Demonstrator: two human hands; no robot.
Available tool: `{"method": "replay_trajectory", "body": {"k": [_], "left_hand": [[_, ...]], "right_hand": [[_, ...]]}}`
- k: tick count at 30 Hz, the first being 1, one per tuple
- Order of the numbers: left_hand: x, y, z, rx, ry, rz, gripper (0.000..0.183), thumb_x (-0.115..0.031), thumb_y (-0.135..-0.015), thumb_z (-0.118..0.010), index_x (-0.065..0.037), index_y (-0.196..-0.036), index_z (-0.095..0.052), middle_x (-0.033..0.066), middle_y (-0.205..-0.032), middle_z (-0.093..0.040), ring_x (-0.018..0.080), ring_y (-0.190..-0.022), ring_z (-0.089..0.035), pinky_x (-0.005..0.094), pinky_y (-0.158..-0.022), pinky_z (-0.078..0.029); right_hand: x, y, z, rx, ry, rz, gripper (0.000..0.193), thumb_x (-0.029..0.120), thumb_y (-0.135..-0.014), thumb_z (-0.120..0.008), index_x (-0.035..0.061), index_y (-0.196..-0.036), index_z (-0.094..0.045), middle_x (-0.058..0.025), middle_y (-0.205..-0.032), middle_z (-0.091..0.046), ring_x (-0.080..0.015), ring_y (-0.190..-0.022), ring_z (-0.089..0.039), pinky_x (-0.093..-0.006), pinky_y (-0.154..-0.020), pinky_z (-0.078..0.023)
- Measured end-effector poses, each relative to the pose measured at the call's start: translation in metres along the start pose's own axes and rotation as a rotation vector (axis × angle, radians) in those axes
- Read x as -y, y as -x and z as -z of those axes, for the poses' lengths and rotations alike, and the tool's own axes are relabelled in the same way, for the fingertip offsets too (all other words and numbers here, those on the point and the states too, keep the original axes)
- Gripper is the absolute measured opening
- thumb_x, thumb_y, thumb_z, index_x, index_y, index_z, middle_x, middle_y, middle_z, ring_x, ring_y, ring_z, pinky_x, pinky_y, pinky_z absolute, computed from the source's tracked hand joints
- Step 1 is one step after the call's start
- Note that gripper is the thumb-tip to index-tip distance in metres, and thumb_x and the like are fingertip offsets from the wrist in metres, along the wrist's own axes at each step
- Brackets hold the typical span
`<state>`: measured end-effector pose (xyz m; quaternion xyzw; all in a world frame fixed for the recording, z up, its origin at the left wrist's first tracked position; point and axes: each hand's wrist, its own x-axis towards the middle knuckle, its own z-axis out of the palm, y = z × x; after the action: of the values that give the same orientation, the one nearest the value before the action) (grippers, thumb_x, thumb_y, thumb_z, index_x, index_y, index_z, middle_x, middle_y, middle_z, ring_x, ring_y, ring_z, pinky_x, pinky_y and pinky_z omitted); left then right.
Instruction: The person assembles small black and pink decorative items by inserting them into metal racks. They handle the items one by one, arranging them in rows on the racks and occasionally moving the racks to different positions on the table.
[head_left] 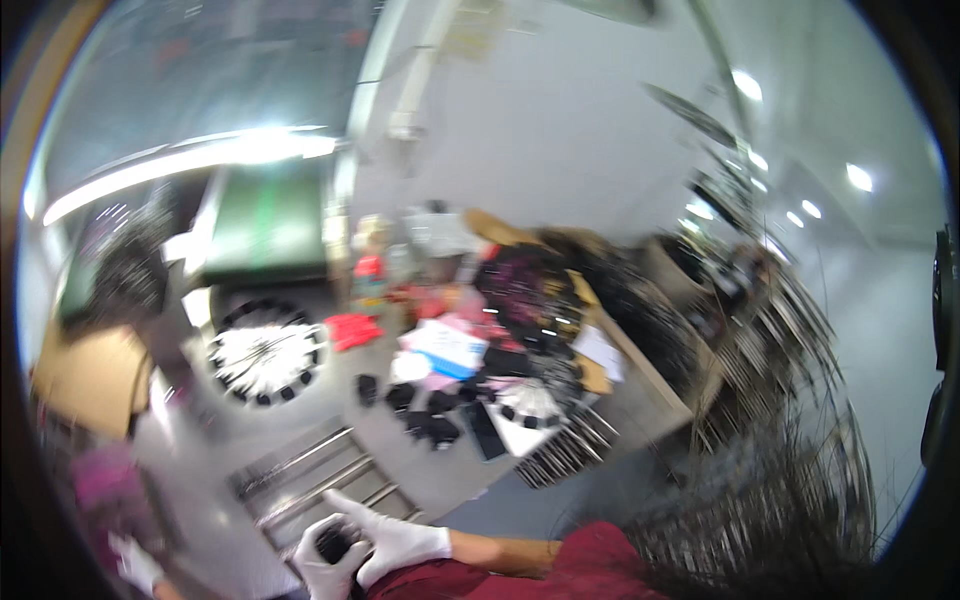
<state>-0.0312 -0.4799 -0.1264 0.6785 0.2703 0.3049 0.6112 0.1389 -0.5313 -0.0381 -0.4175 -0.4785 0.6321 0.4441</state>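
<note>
Both my hands wear white gloves and meet low in the view, left of centre. My left hand (318, 566) has its fingers curled round a small dark bundle (335, 541), perhaps hair; blur hides its exact kind. My right hand (402, 545) presses against the bundle's right side, one finger stretched over the top and the others bent toward it. The right forearm comes in from the right, with a maroon sleeve. Just beyond my hands lies a metal rack with bars (330, 475) on the grey table (400, 370).
At lower left, another person's gloved hand (138, 565) shows. A round white piece with black-tipped spokes (265, 352) lies farther back, near a green conveyor belt (262, 225). Black clumps (432, 420), a phone (484, 432) and a box of dark strands (640, 320) lie to the right.
</note>
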Motion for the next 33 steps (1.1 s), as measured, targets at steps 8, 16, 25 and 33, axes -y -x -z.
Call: {"method": "replay_trajectory", "body": {"k": [8, 16, 25, 33], "left_hand": [[-0.051, 0.032, 0.049, -0.109, 0.327, 0.052, 0.127, 0.003, -0.075, -0.089, -0.017, -0.171, -0.008, 0.0199, -0.146, -0.052, 0.0304, -0.134, -0.056, 0.0466, -0.115, -0.047], [-0.057, 0.045, 0.049, -0.499, 1.038, 0.414, 0.081, 0.012, -0.087, -0.077, 0.002, -0.159, -0.04, 0.0155, -0.137, -0.062, 0.0233, -0.117, -0.07, 0.0334, -0.093, -0.062], [-0.037, 0.053, 0.063, -0.445, 1.163, 0.452, 0.068, -0.011, -0.102, -0.072, -0.002, -0.162, -0.04, 0.0147, -0.138, -0.065, 0.0259, -0.124, -0.069, 0.0369, -0.099, -0.061], [-0.032, 0.094, 0.058, -0.873, 0.921, 0.639, 0.042, -0.005, -0.099, -0.073, 0.005, -0.136, -0.056, 0.0207, -0.123, -0.072, 0.0342, -0.103, -0.077, 0.0441, -0.091, -0.067]], "right_hand": [[0.023, -0.053, -0.02, -0.03, 0.726, 0.264, 0.053, 0.021, -0.084, -0.09, 0.005, -0.129, -0.068, -0.0137, -0.117, -0.075, -0.0277, -0.106, -0.075, -0.0383, -0.093, -0.061], [0.03, -0.103, -0.019, 0.612, 0.803, 0.408, 0.064, 0.028, -0.084, -0.084, 0.0048, -0.138, -0.059, -0.0137, -0.128, -0.068, -0.0353, -0.122, -0.065, -0.0467, -0.108, -0.05], [0.011, -0.101, -0.003, 0.22, 0.341, 0.093, 0.056, 0.007, -0.082, -0.086, 0.0001, -0.133, -0.065, -0.0098, -0.118, -0.071, -0.0211, -0.101, -0.075, -0.0413, -0.1, -0.06], [-0.091, -0.156, 0.001, -0.1, -0.247, -0.102, 0.027, -0.009, -0.094, -0.066, -0.0054, -0.12, -0.074, -0.0119, -0.14, -0.069, -0.0204, -0.129, -0.065, -0.0348, -0.112, -0.05]]}}
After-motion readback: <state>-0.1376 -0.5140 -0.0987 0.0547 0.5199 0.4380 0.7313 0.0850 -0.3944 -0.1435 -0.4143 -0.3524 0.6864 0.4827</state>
